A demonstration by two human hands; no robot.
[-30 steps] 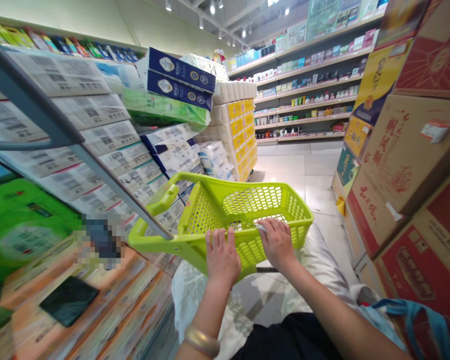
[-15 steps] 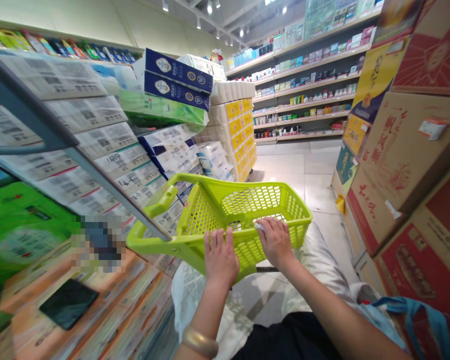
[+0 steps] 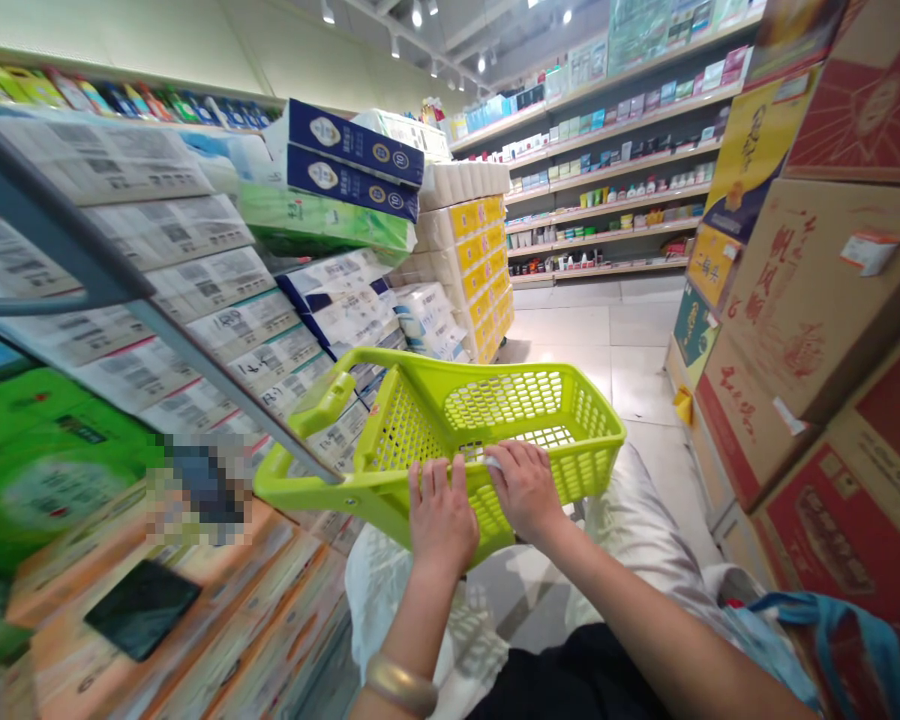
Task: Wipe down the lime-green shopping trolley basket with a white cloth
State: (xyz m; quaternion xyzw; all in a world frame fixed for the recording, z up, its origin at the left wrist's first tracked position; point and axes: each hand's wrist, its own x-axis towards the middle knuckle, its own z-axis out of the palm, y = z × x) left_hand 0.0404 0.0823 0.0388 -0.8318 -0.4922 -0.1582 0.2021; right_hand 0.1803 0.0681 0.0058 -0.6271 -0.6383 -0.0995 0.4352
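Note:
A lime-green plastic shopping basket (image 3: 562,420) with perforated walls hangs tilted in front of me over my lap. My left hand (image 3: 441,518) grips its near rim, fingers curled over the edge. My right hand (image 3: 525,490) rests on the same rim just to the right, fingers closed and pinching something small and pale that I cannot make out. The basket's green handle (image 3: 322,400) sticks out to the left. A bangle sits on my left wrist.
Stacked tissue and paper packs (image 3: 217,300) fill the left side, with a dark phone (image 3: 142,608) lying on orange boxes. Cardboard cartons (image 3: 810,320) tower on the right. A tiled aisle (image 3: 615,350) runs ahead to product shelves (image 3: 607,170). A blue bag strap (image 3: 817,620) lies at my right.
My right hand has slid left along the basket rim, closer to my left hand. The basket and my left hand have barely shifted.

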